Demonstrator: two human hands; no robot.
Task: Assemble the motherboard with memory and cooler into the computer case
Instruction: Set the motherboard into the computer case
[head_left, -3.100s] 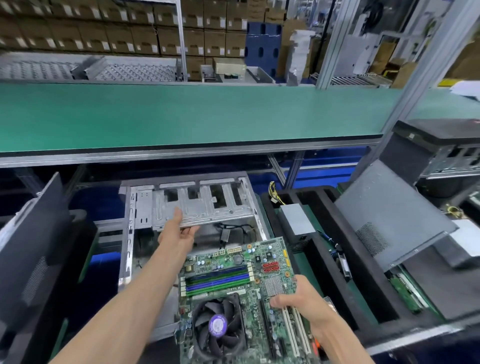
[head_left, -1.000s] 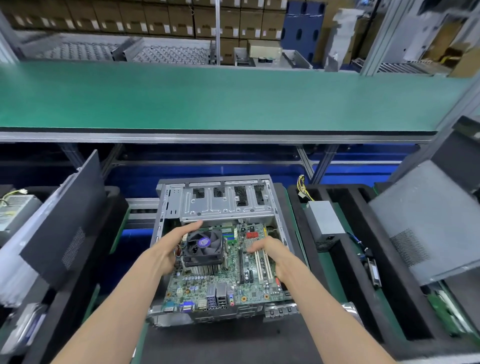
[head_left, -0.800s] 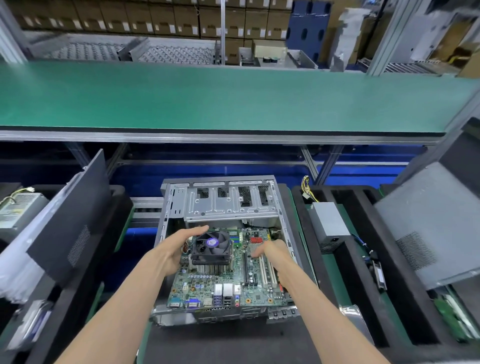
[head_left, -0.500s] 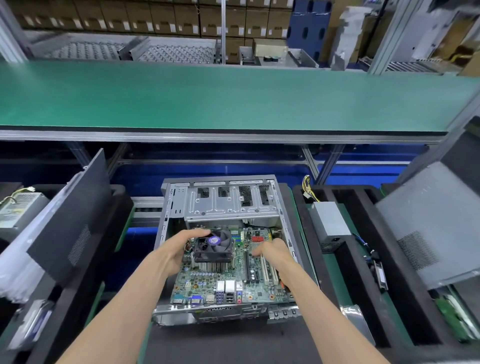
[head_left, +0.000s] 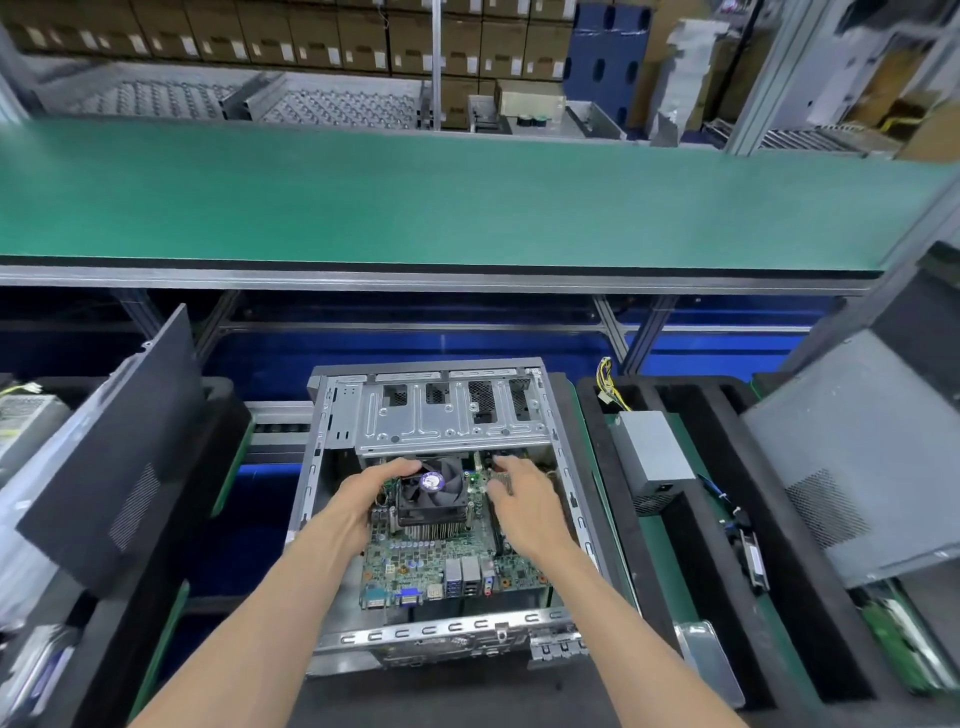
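Motherboard (head_left: 441, 564) deeper inside case (head_left: 571, 499) — left fingers (head_left: 387, 470) curled around cooler (head_left: 431, 493), right fingers (head_left: 501, 486) spread flat.

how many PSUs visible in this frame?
2. One grey power supply stands in the black foam tray right of the computer case; another power supply sits at the far left edge, partly cut off. Others may be hidden.

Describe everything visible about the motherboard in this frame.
The motherboard is a green circuit board lying roughly flat inside the open grey metal computer case, its far end tucked under the drive cage. A black fan cooler with finned heatsink sits on it; blue, silver and coloured rear ports line its near edge. The left hand curls around the cooler's left side; the right hand rests on the board's right part, hiding the slots there.
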